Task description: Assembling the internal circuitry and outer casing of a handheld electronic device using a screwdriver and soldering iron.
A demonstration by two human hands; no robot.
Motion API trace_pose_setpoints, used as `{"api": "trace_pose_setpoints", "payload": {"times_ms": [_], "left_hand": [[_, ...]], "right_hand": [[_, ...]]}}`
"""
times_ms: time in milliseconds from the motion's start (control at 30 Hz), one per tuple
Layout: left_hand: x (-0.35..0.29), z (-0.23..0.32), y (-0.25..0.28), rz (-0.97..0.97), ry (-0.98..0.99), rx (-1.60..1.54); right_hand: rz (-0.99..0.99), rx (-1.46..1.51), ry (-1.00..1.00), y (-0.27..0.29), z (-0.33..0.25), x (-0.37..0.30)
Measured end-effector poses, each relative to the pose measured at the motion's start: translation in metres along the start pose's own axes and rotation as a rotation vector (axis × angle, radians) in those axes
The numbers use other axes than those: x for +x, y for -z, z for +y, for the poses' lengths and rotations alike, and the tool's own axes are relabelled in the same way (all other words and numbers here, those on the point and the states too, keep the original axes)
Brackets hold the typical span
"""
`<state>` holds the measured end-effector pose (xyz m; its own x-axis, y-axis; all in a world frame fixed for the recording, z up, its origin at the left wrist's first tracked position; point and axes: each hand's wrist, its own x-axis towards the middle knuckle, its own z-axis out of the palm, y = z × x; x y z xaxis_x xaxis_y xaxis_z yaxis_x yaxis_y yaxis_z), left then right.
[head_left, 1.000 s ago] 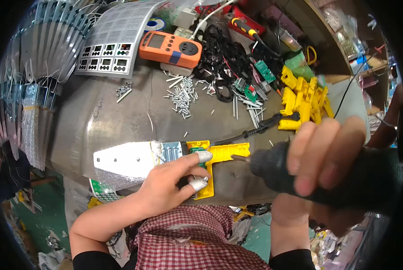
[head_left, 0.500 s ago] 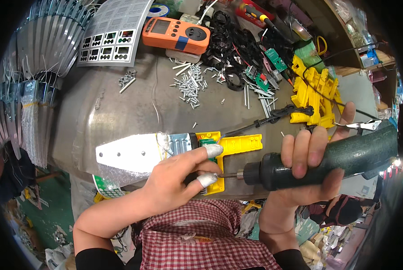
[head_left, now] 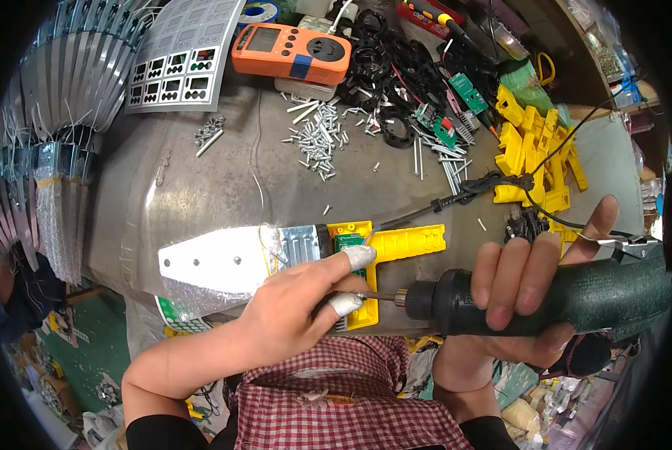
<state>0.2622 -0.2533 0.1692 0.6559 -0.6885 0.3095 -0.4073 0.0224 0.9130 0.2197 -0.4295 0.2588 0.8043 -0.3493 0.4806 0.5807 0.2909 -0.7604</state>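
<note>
My right hand (head_left: 527,289) is wrapped round a dark green electric screwdriver (head_left: 598,296), held level with its bit (head_left: 384,297) pointing left. At the bit's tip, my left hand (head_left: 294,300) is closed, thumb and fingers pinched together; anything between them is hidden. White wraps cover its thumb and index fingertips. The index fingertip lies over an opened yellow plastic housing (head_left: 411,241), where part of a green circuit board (head_left: 345,241) shows. A shiny metal blade (head_left: 216,259), partly in bubble wrap, joins the housing on the left. A black cable (head_left: 418,214) runs from the housing to the right.
Loose screws (head_left: 321,142) lie beyond the housing. An orange meter (head_left: 291,52), black ring-shaped parts (head_left: 373,64) and a pile of yellow housings (head_left: 534,150) stand farther back. Stacked metal blades (head_left: 73,82) fill the left side. A printed grey sheet (head_left: 182,56) lies at the back left.
The right hand and screwdriver have dropped slightly toward me. The left hand keeps its pinch at the bit's tip. The whole view has shifted a little.
</note>
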Motion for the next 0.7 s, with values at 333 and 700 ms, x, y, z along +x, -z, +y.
{"api": "trace_pose_setpoints", "payload": {"times_ms": [333, 700], "left_hand": [[-0.0008, -0.0001, -0.0041, 0.031, 0.028, -0.002], [-0.0001, -0.0011, -0.0054, 0.042, 0.038, -0.016]], "right_hand": [[-0.021, 0.027, 0.007, 0.0055, -0.0009, -0.0022], [-0.058, 0.059, 0.019, 0.0077, 0.0026, -0.0037]]}}
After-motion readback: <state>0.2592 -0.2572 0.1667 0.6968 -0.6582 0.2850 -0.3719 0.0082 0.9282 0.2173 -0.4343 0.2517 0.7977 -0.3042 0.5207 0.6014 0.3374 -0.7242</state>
